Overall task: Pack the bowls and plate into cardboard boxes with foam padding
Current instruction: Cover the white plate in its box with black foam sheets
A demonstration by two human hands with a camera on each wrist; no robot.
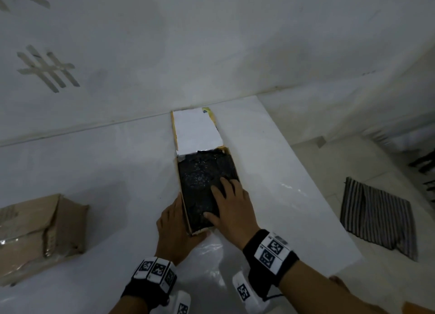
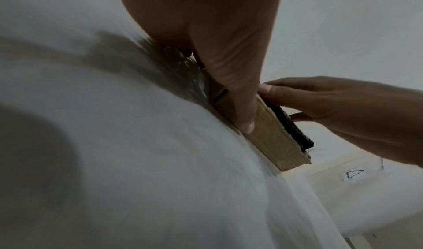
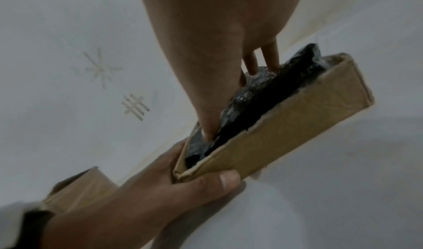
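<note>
A shallow cardboard box point(image 1: 180, 191) lies on the white table point(image 1: 106, 163), its white-lined lid point(image 1: 196, 130) folded back toward the wall. Black foam point(image 1: 200, 177) fills the box. My right hand point(image 1: 233, 205) lies flat on the foam's near right part, fingers spread and pressing down. My left hand point(image 1: 174, 226) grips the box's near left corner; in the right wrist view its thumb point(image 3: 226, 178) wraps the front wall of the box point(image 3: 286, 126). The left wrist view shows the box's side point(image 2: 274, 135) with foam point(image 2: 295, 126) above its rim. No bowl or plate shows.
A second, crumpled cardboard box point(image 1: 40, 233) sits at the table's left. Clear plastic film point(image 1: 211, 262) lies in front of the open box. The table's right edge point(image 1: 329, 210) drops to a tiled floor with a striped cloth point(image 1: 376, 214). A wall stands close behind.
</note>
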